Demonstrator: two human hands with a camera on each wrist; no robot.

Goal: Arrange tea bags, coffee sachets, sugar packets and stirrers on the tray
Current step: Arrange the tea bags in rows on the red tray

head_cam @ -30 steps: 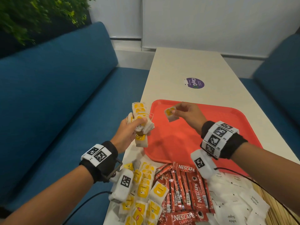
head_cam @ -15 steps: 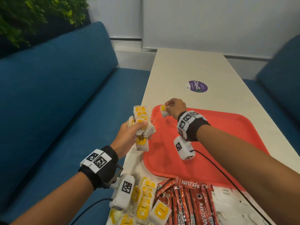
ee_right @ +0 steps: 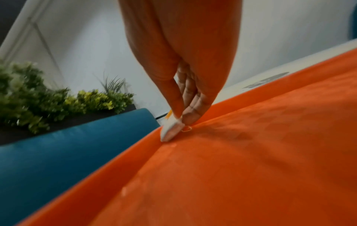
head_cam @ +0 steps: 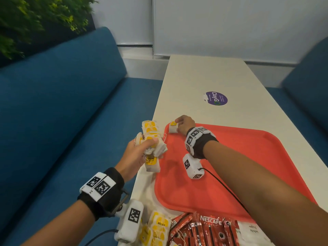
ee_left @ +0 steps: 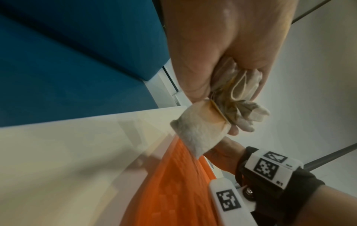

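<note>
An orange-red tray lies on the white table. My right hand pinches one white tea bag with a yellow tag and sets it down in the tray's far left corner; the right wrist view shows thumb and fingers closed on that tea bag against the tray. My left hand grips a bunch of tea bags just left of the tray's edge, one bag dangling below. The left wrist view shows the bunch crumpled in the left hand.
Near the table's front edge lie more yellow-tagged tea bags, red Nescafe sachets and white sugar packets. A purple sticker is on the table beyond the tray. Blue sofas flank the table; plants stand at far left.
My right hand has carried the single tea bag forward and down into the tray's far left corner. The left hand has kept its bunch roughly in place.
</note>
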